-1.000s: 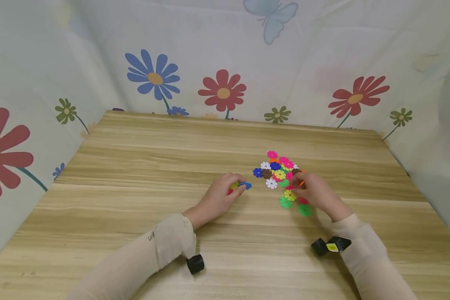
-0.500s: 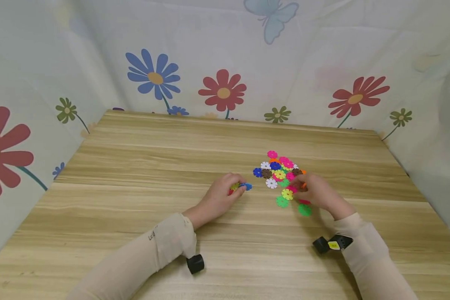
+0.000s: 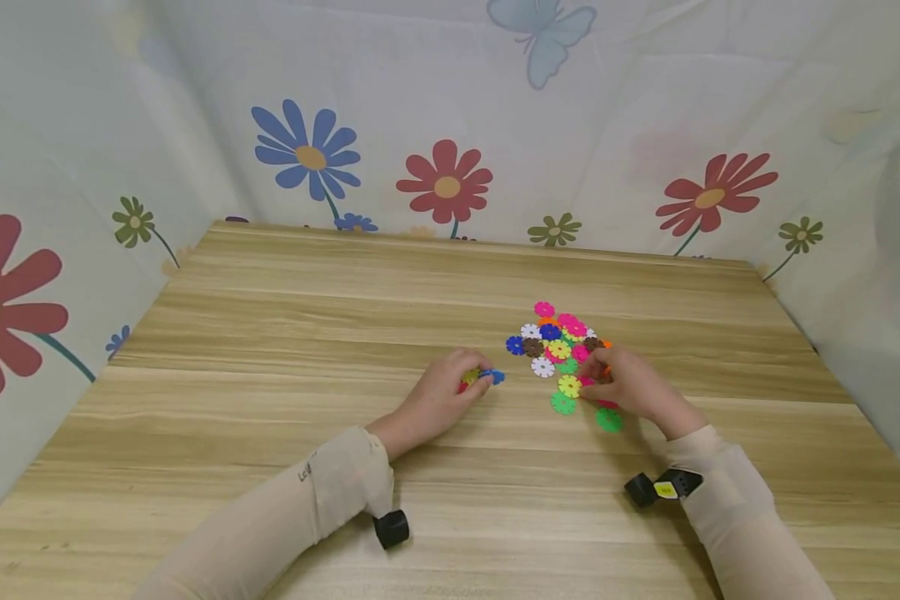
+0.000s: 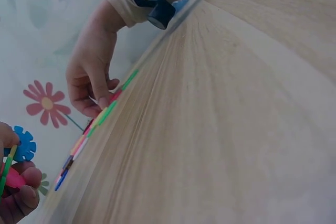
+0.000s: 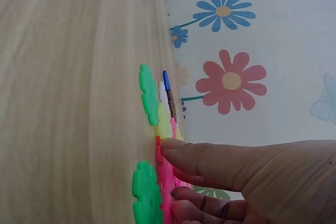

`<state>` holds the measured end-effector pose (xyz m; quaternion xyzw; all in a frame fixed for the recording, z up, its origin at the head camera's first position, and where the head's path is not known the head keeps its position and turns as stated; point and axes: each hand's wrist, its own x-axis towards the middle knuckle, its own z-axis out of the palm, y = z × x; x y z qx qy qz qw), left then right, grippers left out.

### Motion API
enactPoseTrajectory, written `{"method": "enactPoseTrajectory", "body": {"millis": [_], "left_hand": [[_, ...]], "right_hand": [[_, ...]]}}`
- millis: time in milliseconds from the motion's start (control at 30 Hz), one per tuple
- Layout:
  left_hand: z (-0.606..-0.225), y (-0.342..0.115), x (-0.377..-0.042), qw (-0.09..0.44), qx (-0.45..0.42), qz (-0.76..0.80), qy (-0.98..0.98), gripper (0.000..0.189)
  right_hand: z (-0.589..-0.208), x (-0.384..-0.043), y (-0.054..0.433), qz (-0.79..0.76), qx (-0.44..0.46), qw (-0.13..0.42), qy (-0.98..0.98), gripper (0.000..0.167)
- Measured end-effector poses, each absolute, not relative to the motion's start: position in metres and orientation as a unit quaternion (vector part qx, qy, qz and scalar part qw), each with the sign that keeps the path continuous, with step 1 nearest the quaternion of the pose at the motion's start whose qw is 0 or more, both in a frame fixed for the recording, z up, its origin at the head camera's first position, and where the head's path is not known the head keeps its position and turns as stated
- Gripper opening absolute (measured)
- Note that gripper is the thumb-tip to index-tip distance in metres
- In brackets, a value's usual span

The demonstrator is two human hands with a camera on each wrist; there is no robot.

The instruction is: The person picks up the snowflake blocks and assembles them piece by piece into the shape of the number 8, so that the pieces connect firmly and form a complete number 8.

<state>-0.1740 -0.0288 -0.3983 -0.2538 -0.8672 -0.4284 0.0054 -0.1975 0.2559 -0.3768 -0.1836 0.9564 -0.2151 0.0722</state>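
Observation:
My left hand (image 3: pixel 442 387) holds a small cluster of joined plastic snowflake discs (image 4: pixel 23 144) a little left of the pile. Blue, yellow, green and pink pieces show between its fingers in the left wrist view. My right hand (image 3: pixel 633 383) is at the near right side of the loose discs, thumb and fingers apart. Its thumb (image 5: pixel 181 150) touches the edge of the yellow disc (image 3: pixel 569 386), above pink ones. A green disc (image 3: pixel 563 403) lies beside the yellow one, and another green disc (image 3: pixel 610 419) lies closer to me, below the hand.
Flat notched discs in white (image 3: pixel 543 367), blue (image 3: pixel 516 345), brown (image 3: pixel 532 347), pink (image 3: pixel 544 309) and other colours overlap on the wooden table (image 3: pixel 330 308). A flowered cloth (image 3: pixel 390 100) hangs behind it. Each wrist carries a black camera.
The yellow disc and the nearby green one have slid a little left under the right hand's thumb. The left hand stays in place, its disc cluster turned slightly.

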Motion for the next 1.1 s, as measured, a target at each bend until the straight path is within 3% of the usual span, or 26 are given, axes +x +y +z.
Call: {"method": "enactPoseTrajectory", "body": {"millis": [733, 1100], "left_hand": [[-0.4003, -0.0278, -0.1725, 0.009, -0.255, -0.422, -0.870, 0.014], [-0.4002, -0.0286, -0.1736, -0.003, -0.256, -0.425, -0.868, 0.018]], "right_hand": [[-0.3741, -0.1972, 0.2580, -0.232, -0.175, 0.106, 0.951, 0.025], [-0.3690, -0.1968, 0.2622, -0.286, -0.158, 0.128, 0.936, 0.014]]}}
